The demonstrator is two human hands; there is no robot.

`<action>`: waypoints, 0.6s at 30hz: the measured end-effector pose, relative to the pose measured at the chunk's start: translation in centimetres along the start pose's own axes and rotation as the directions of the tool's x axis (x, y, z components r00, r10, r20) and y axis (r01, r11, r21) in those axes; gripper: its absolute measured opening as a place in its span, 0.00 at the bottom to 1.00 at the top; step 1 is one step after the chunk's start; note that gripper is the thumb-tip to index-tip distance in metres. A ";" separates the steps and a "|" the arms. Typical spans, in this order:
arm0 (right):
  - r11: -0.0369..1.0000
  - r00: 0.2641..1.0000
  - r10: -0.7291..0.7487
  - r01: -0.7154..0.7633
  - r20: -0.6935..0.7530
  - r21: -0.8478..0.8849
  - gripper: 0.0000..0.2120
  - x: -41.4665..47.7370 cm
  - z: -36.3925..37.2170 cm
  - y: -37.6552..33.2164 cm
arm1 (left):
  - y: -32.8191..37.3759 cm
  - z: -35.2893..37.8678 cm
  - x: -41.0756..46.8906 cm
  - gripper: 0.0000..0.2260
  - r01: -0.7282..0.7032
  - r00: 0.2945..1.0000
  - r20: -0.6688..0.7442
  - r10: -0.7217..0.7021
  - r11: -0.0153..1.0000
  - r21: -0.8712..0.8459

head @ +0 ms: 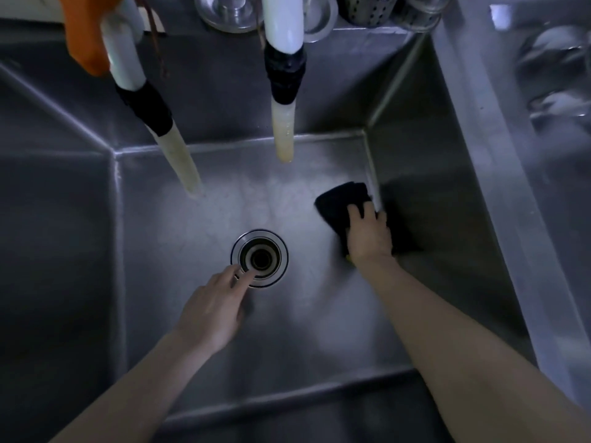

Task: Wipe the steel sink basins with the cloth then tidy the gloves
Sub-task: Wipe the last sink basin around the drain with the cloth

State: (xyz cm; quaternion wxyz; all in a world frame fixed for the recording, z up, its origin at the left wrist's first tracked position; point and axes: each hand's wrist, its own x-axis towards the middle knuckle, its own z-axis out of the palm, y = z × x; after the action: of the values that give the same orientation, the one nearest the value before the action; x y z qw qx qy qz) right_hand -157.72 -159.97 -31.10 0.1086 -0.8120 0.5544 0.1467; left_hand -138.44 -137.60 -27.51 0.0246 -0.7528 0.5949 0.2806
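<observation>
Brushed steel sink [319, 340], matt cloth [339, 203]

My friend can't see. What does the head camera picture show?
A right hand presses a dark cloth on the floor of a steel sink basin, by its right wall. The empty left hand reaches toward the round drain, under two hanging hoses.
</observation>
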 end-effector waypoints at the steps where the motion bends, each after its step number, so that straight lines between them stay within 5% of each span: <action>1: 1.000 0.999 0.014 -0.013 -0.029 0.022 0.25 0.8 0.0 -0.2 | -0.3 -0.1 0.0 0.31 0.000 1.000 -0.012 0.000 1.000 0.001; 4: 0.999 0.997 -0.029 0.028 -0.076 -0.017 0.26 1.3 0.3 -0.9 | -1.6 0.1 -0.2 0.31 0.012 1.000 -0.027 -0.012 1.000 -0.006; 8: 0.961 0.960 -0.277 0.275 -0.047 -0.041 0.28 -2.9 1.9 -1.3 | -1.9 0.9 -0.9 0.31 0.040 0.999 -0.017 -0.041 0.998 -0.050; 13: 0.871 0.872 -0.485 0.488 0.068 -0.045 0.43 -12.2 5.7 -2.9 | -1.3 1.8 -2.4 0.30 0.133 0.991 0.041 -0.129 0.984 -0.115; 18: 0.702 0.698 -0.706 0.712 0.122 -0.017 0.32 -16.3 6.1 -4.8 | -0.8 3.0 -4.3 0.31 0.191 0.979 0.111 -0.173 0.966 -0.177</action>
State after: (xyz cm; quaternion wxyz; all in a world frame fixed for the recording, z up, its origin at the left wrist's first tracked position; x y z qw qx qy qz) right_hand -159.53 -142.02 -30.85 0.1607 -0.9567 0.1876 0.1540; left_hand -139.48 -132.43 -28.35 0.0079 -0.7891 0.4925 0.3671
